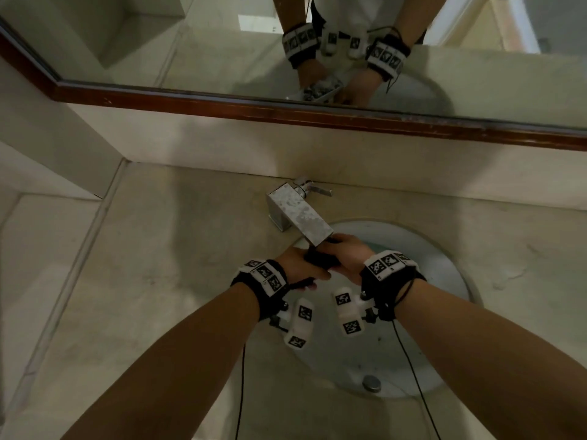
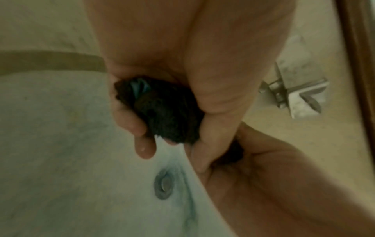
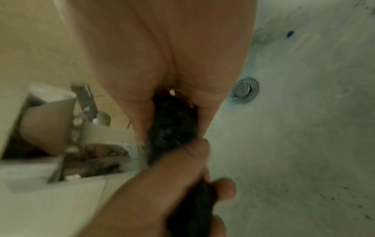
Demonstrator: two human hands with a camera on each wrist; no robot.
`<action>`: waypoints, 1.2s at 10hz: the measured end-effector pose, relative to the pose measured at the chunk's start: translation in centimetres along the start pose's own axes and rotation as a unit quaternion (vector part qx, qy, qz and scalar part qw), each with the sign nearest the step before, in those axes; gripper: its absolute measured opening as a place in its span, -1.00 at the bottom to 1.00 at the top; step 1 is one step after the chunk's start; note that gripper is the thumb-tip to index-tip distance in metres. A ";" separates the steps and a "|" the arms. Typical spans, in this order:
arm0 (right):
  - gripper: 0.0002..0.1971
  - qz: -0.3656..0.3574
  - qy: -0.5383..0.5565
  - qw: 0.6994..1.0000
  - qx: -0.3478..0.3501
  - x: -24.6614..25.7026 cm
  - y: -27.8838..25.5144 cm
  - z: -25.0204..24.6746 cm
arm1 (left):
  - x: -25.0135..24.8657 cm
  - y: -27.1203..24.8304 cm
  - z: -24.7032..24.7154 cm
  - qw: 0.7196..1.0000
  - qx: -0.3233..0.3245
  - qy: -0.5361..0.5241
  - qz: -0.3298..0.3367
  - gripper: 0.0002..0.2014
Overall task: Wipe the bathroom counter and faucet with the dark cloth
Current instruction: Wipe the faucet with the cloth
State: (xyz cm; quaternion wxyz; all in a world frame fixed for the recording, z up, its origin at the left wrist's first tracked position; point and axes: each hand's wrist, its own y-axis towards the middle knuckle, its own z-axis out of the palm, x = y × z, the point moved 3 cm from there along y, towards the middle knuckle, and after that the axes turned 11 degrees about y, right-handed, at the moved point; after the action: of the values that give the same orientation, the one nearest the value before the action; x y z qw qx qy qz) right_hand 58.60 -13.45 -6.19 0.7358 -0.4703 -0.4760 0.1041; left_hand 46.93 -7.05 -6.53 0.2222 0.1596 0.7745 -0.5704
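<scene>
Gripping a bunched dark cloth between them, a person's left hand and right hand meet just under the spout end of a square metal faucet, over the 12 o'clock part of a round sink basin. Both sets of fingers curl tight around the cloth: the left wrist view shows the left fingers clamped on one end, the right wrist view the right hand closed on the other. A drain plug sits at the basin's 6 o'clock. Beige stone counter surrounds the basin; a wood-framed mirror at 12 o'clock reflects the hands.
</scene>
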 end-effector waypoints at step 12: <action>-0.71 -0.144 -0.215 0.962 -0.086 -1.2 -1.8 -0.2 | 0.9 -0.8 5.0 0.971 0.091 -0.221 0.009 -0.71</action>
State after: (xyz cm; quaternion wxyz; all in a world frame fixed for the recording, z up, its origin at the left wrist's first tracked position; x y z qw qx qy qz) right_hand 57.60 -15.24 -5.53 0.5804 -0.4247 -0.6927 0.0541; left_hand 46.58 -12.09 -7.59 0.3772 0.0560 0.6499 -0.6574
